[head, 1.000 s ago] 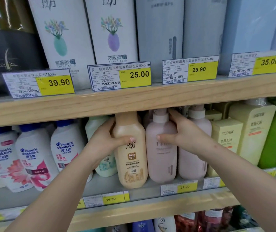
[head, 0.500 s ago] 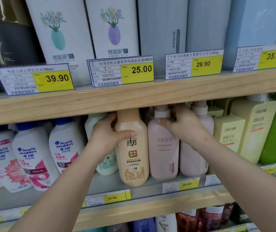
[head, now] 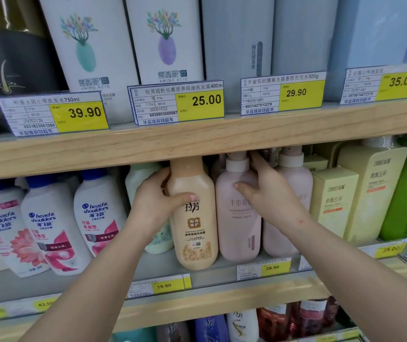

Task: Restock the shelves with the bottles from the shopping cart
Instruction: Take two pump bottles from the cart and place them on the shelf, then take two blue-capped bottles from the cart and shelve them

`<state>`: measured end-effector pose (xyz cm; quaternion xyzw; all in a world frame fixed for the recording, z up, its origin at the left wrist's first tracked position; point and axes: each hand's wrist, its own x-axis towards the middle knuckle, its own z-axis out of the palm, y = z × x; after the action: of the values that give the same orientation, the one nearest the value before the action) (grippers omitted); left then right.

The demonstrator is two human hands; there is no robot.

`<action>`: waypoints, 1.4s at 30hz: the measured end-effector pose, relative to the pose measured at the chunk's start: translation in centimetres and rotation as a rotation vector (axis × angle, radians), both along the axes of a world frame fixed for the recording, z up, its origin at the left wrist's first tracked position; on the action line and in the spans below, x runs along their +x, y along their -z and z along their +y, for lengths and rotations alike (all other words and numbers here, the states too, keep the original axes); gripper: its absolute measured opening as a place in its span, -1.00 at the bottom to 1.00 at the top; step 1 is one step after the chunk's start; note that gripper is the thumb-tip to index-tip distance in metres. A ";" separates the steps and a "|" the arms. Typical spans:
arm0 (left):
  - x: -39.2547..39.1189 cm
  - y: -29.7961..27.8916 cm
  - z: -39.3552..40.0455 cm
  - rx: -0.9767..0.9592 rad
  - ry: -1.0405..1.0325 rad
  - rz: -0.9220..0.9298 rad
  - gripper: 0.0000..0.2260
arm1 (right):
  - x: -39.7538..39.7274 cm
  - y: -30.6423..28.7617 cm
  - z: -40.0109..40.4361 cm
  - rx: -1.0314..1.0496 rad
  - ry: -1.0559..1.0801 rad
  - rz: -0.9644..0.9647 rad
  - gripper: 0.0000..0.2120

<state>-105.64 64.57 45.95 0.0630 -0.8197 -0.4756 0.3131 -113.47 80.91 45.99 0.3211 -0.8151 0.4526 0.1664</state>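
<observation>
Right hand (head: 269, 193) higher on pink bottle (head: 237, 218)

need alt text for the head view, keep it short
A person's left hand grips a peach shampoo bottle standing on a store shelf, while the right hand holds the pink pump bottle beside it.

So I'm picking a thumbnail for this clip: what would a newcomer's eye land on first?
Probably the two bare arms reaching in from below to the middle shelf: the left hand grips a peach shampoo bottle, while the right hand holds the pink pump bottle beside it. Next, the yellow price tags along the wooden shelf edge above.
</observation>
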 end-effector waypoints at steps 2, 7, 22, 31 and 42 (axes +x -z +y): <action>0.1 0.3 0.1 -0.015 -0.034 0.023 -0.54 | 0.4 0.3 0.4 -0.011 -0.007 0.008 -0.44; 1.3 1.0 1.5 -0.129 -0.222 0.166 -0.44 | 1.9 0.9 2.0 -0.071 -0.018 0.057 -0.48; 10.9 4.9 3.3 -0.392 -0.379 0.098 -0.79 | 8.0 4.8 1.5 0.021 -0.262 -0.038 -0.78; 21.7 7.1 -1.3 -0.336 -0.426 0.030 -0.84 | 17.6 7.2 -3.8 0.156 -0.357 -0.040 -0.79; 43.1 12.9 -10.2 -0.269 -0.418 -0.258 -0.80 | 37.0 12.9 -13.3 0.267 -0.456 -0.182 -0.75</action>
<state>-62.52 54.40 33.08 0.2484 -0.8779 -0.2755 0.3028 -76.47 67.62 33.13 0.4734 -0.7858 0.3937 -0.0574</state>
